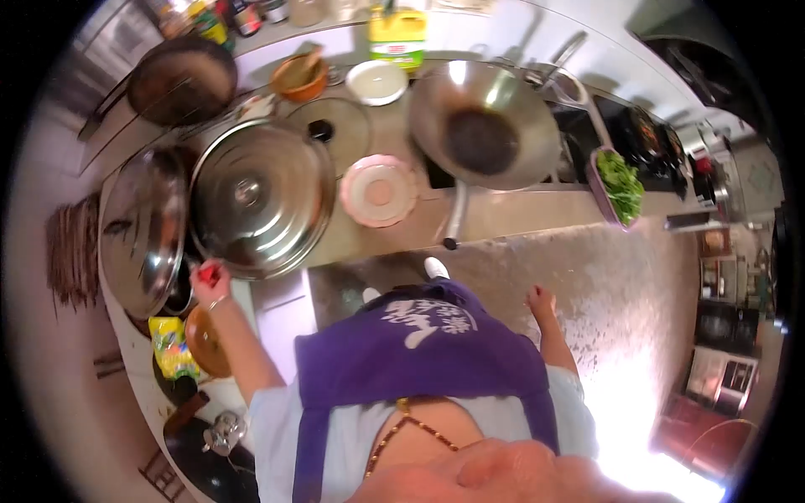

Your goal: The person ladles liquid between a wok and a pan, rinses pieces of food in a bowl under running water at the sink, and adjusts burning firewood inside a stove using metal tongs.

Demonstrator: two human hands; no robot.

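The big, round, shiny lid [277, 197] lies ahead and rightward of the person's left hand [210, 283], its rim just beside it. The right hand [541, 300], well apart, hangs curled; whether it holds anything cannot be told. The left grasps a small, bright red item [209, 273], long axis unclear.

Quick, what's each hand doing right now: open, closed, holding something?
Left hand: closed on a small red item, too blurred to identify.
Right hand: loosely curled closed, nothing visible in it.
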